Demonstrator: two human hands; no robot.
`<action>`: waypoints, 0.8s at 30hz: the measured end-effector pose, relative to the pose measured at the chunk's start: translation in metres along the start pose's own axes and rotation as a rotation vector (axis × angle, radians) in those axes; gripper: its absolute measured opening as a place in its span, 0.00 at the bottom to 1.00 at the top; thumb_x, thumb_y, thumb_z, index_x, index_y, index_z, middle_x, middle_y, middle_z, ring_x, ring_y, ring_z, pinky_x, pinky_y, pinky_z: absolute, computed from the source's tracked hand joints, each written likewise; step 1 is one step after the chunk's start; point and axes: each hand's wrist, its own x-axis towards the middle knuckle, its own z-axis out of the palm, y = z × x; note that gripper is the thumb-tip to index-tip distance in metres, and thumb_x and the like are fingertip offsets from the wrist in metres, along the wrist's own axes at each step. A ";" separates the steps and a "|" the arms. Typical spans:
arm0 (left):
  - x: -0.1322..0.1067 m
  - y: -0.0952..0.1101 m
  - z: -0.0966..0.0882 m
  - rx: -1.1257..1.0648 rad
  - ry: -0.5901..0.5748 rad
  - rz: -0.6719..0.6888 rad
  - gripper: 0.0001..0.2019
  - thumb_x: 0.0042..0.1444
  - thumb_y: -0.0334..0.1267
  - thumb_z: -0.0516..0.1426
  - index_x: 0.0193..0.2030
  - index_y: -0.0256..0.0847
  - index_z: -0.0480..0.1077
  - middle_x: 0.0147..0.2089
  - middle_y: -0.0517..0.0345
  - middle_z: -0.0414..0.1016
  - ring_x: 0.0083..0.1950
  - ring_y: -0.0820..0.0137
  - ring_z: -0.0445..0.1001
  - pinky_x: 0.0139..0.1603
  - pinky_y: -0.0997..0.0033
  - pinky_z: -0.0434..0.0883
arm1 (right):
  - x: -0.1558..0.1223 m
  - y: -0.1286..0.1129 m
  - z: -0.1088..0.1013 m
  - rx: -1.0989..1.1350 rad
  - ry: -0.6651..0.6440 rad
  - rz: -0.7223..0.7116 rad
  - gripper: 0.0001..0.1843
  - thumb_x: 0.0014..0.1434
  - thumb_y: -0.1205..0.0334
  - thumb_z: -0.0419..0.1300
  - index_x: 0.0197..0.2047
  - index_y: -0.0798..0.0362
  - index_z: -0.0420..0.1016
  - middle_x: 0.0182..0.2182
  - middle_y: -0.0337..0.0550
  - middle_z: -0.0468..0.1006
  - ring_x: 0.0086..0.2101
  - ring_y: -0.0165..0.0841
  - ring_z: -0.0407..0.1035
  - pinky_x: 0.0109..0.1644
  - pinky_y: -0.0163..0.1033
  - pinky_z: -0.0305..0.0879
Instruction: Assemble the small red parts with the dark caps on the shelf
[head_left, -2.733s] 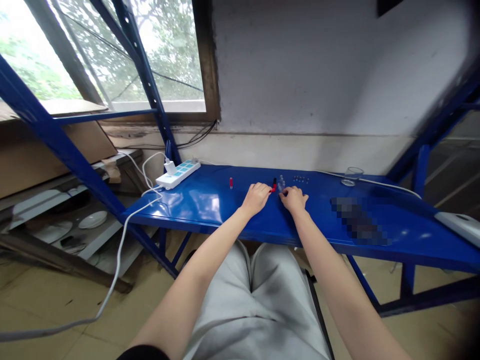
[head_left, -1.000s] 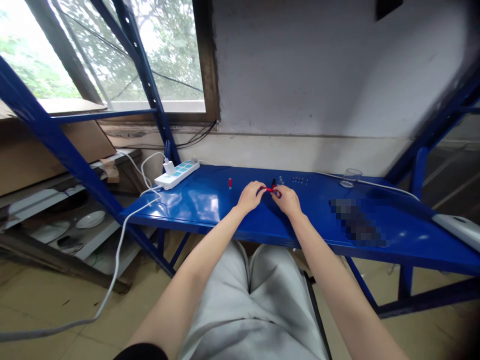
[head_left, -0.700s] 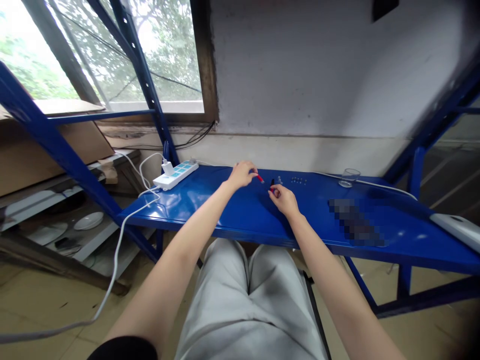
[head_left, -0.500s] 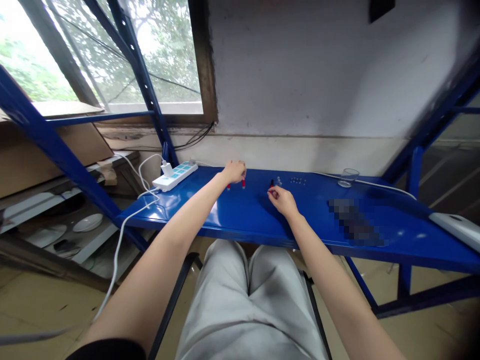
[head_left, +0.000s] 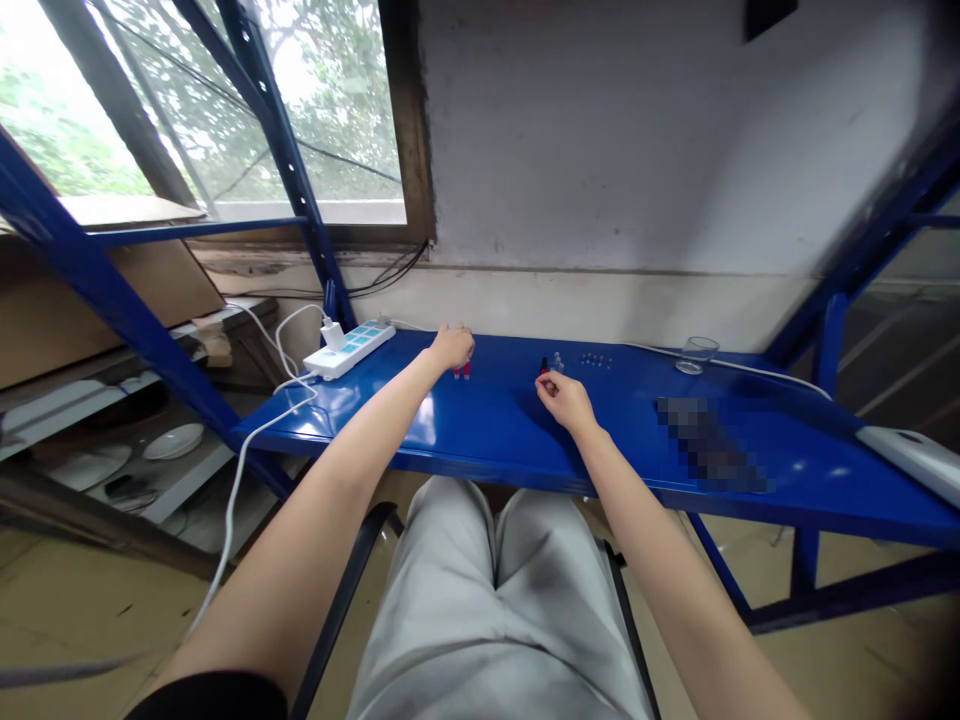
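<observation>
Both your arms reach out over the blue shelf (head_left: 495, 432), hands apart.
Your left arm is stretched far forward. Your left hand (head_left: 452, 347) is palm down, fingers bent, tips at the tops of two upright red pieces (head_left: 461, 372); grip or just touch, can't tell. Your right hand (head_left: 568, 399) sits nearer you, loosely curled on the shelf, fingertips close together by a small black-red piece (head_left: 544, 367); whether it's held is too small to tell. A power strip (head_left: 349, 347) lies left of your left hand.
</observation>
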 end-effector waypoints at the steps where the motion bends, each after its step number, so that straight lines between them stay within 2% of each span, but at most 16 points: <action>1: 0.000 0.000 0.001 0.002 0.000 -0.001 0.09 0.49 0.25 0.52 0.30 0.37 0.73 0.45 0.48 0.71 0.50 0.59 0.61 0.49 0.58 0.56 | 0.000 0.000 0.000 -0.001 -0.001 0.002 0.12 0.55 0.57 0.49 0.31 0.51 0.71 0.19 0.38 0.66 0.21 0.28 0.59 0.28 0.33 0.55; 18: 0.001 -0.003 0.008 -0.014 0.028 -0.010 0.07 0.50 0.29 0.53 0.30 0.37 0.73 0.44 0.47 0.71 0.49 0.59 0.62 0.49 0.57 0.56 | 0.000 0.000 0.000 0.004 0.004 0.010 0.12 0.54 0.56 0.49 0.31 0.51 0.71 0.19 0.39 0.67 0.21 0.29 0.60 0.28 0.33 0.55; 24: -0.001 -0.004 0.007 -0.008 -0.010 -0.024 0.08 0.50 0.28 0.52 0.32 0.38 0.73 0.45 0.47 0.70 0.51 0.58 0.61 0.50 0.56 0.56 | 0.000 0.000 -0.001 -0.004 0.003 0.007 0.12 0.54 0.57 0.49 0.31 0.51 0.71 0.19 0.38 0.66 0.21 0.28 0.60 0.28 0.33 0.55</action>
